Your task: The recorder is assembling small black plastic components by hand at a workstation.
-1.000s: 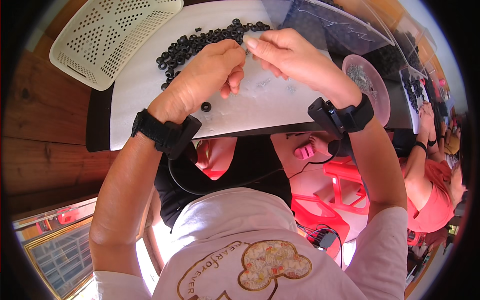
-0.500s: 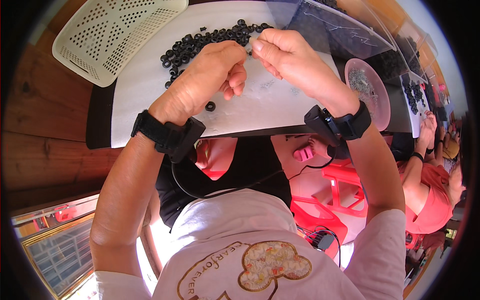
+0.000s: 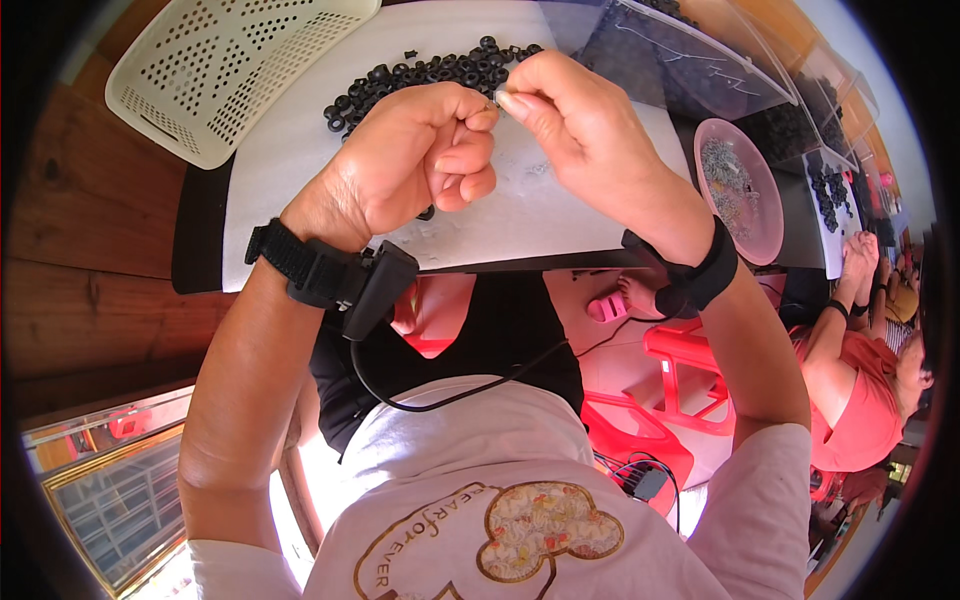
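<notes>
Above the white sheet (image 3: 590,215) on the table, my left hand (image 3: 425,155) and my right hand (image 3: 575,125) meet at the fingertips. The left fingers are curled in with thumb and forefinger pinched. Thumb and forefinger of the right hand pinch too, right beside the left ones. Something tiny and pale seems to sit between the fingertips, too small to name. Just beyond my hands lies a spread pile of small black ring-shaped parts (image 3: 430,72). One black part (image 3: 426,214) shows partly from under the left hand.
A cream perforated basket (image 3: 215,75) stands at the far left. At the right are a pink bowl (image 3: 768,215) of small shiny pieces and a clear plastic bin (image 3: 690,60). Red stools (image 3: 690,375) stand below; a person in a red shirt (image 3: 860,410) sits further right.
My left hand has rolled so its curled fingers show more, now covering most of the lone black part. My right wrist has turned, and the fingertips have stayed together.
</notes>
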`<state>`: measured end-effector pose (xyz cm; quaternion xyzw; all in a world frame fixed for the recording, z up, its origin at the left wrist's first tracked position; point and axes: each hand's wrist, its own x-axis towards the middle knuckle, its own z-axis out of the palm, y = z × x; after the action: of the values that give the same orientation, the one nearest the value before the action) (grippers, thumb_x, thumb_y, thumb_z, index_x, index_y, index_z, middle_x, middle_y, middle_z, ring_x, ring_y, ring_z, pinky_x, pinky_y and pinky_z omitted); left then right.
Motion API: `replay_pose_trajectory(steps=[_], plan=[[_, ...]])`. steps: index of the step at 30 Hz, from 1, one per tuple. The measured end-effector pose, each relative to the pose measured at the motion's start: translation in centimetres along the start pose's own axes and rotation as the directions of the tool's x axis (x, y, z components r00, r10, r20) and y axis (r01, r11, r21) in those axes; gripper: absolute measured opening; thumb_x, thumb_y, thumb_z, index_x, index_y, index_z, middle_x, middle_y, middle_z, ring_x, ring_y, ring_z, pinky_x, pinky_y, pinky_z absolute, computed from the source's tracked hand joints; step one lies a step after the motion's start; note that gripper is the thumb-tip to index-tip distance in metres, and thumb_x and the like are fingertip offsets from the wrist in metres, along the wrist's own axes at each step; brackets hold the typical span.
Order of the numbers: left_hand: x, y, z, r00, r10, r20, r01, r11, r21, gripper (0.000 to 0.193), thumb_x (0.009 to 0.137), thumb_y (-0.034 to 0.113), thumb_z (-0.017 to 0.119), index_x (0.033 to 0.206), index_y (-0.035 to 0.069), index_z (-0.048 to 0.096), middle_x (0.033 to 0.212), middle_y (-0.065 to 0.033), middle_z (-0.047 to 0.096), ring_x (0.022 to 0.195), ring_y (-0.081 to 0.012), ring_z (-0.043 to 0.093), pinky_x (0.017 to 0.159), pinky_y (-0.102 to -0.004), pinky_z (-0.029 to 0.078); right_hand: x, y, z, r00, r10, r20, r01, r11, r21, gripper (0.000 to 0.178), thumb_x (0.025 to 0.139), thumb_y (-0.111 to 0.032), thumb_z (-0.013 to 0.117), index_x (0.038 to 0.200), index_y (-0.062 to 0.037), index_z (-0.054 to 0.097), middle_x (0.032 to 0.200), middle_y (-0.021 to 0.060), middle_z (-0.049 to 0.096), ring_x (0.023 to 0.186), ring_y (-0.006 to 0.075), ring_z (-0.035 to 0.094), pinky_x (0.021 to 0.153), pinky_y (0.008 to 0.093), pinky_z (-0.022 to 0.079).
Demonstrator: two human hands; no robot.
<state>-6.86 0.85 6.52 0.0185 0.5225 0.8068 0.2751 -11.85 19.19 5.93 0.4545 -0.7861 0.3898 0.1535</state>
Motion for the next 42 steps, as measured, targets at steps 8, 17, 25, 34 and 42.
replay_pose_trajectory(steps=[8, 17, 25, 34, 42], plan=[[0.0, -0.6, 1.8, 0.943, 0.266, -0.202, -0.127, 0.844, 0.521, 0.031, 0.095, 0.031, 0.040, 0.075, 0.009, 0.045, 0.058, 0.0007, 0.042, 0.055, -0.0126, 0.049, 0.049, -0.0254, 0.037, 0.4, -0.3, -1.2, 0.735, 0.512, 0.445, -0.670, 0.653, 0.354, 0.052, 0.095, -0.047, 0.050, 0.072, -0.0008, 0.057, 0.056, 0.0022, 0.048, 0.051, 0.0082, 0.047, 0.045, 0.0254, 0.035], [0.4, -0.4, 1.4, 0.971, 0.169, -0.170, -0.092, 0.917, 0.389, 0.032, 0.093, 0.029, 0.040, 0.067, 0.010, 0.042, 0.055, 0.0008, 0.040, 0.054, -0.0130, 0.050, 0.048, -0.0251, 0.034, 0.3, -0.2, -1.1, 0.790, 0.491, 0.366, -0.613, 0.642, 0.461, 0.039, 0.097, -0.031, 0.051, 0.074, -0.0006, 0.056, 0.057, 0.0003, 0.046, 0.051, 0.0073, 0.041, 0.046, 0.0253, 0.033], [0.2, 0.3, 1.5, 0.989, 0.054, -0.138, -0.019, 0.970, 0.243, 0.032, 0.092, 0.029, 0.042, 0.065, 0.014, 0.035, 0.052, 0.0023, 0.033, 0.051, -0.0137, 0.046, 0.045, -0.0255, 0.026, -0.1, 0.6, -0.7, 0.994, -0.106, 0.014, 0.106, 0.994, -0.036, 0.017, 0.090, -0.012, 0.057, 0.078, -0.0012, 0.051, 0.066, 0.0120, 0.053, 0.062, 0.0300, 0.055, 0.055, 0.0384, 0.042], [0.1, -0.1, 1.7, 0.983, 0.056, -0.176, -0.011, 0.969, 0.247, 0.030, 0.091, 0.029, 0.044, 0.068, 0.012, 0.041, 0.052, 0.0018, 0.035, 0.048, -0.0140, 0.046, 0.043, -0.0249, 0.027, -0.7, 0.1, -1.1, 0.999, -0.002, 0.050, -0.003, 0.996, 0.093, 0.008, 0.087, -0.005, 0.059, 0.084, -0.0013, 0.052, 0.070, 0.0138, 0.055, 0.063, 0.0305, 0.054, 0.058, 0.0368, 0.044], [0.4, -0.6, 0.5, 0.989, 0.030, -0.148, 0.044, 0.881, 0.470, 0.026, 0.088, 0.026, 0.047, 0.069, 0.010, 0.044, 0.052, 0.0012, 0.037, 0.046, -0.0138, 0.047, 0.042, -0.0255, 0.031, -1.2, 0.7, -1.6, 0.899, 0.270, 0.346, -0.378, 0.877, 0.297, 0.007, 0.087, -0.006, 0.057, 0.086, -0.0007, 0.054, 0.067, 0.0107, 0.053, 0.059, 0.0199, 0.050, 0.054, 0.0327, 0.040]])
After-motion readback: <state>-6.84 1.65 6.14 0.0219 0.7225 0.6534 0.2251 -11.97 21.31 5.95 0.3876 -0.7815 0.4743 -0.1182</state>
